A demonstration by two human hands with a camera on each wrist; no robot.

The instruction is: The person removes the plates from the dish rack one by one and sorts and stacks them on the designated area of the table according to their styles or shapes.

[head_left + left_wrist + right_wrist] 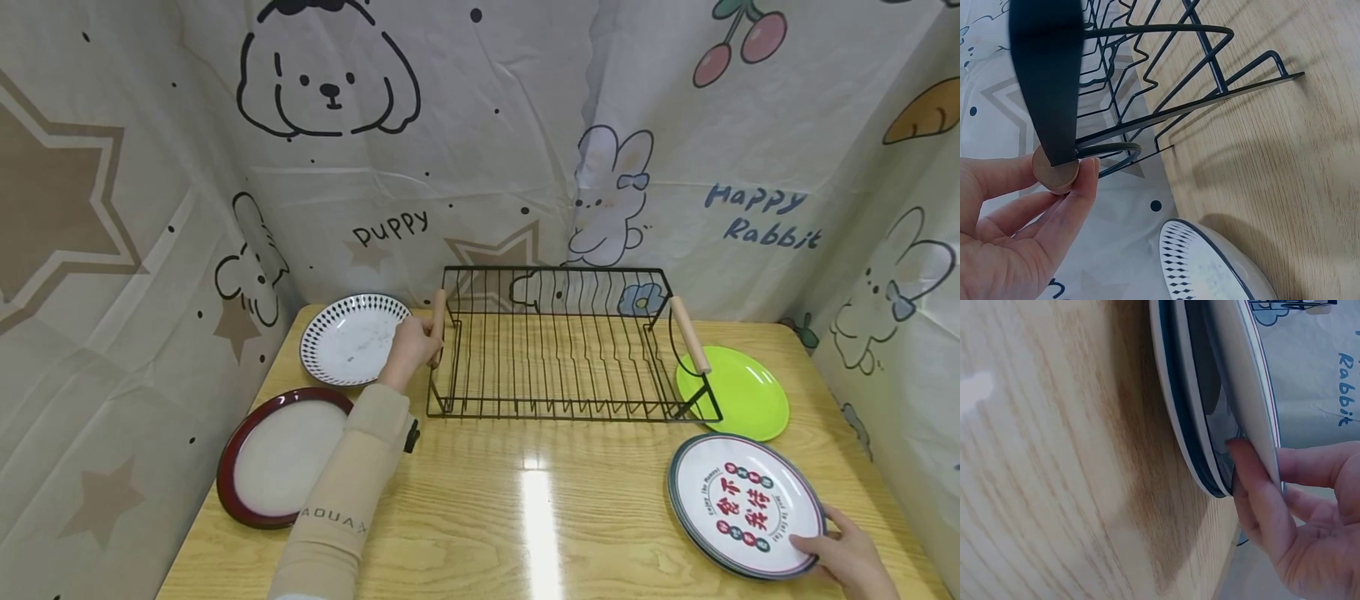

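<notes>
A black wire dish rack [517, 408] with a wooden handle at each end stands at the back of the table. My left hand [411, 343] grips its left wooden handle [1055, 172], thumb and fingers curled round it in the left wrist view. At the front right lies a stack of white plates with dark rims. My right hand [851, 557] pinches the top plate [765, 500], printed with red characters, thumb above and fingers beneath. In the right wrist view this plate's near edge is tilted up, apart from the plates [1175, 394] under it.
A bright green plate [750, 396] lies partly behind the rack's right end. On the left are a white dish with a black diamond rim [348, 337] and a dark red-rimmed plate [281, 458], partly covered by my left sleeve. Printed cloth [480, 150] hangs round the table [465, 500].
</notes>
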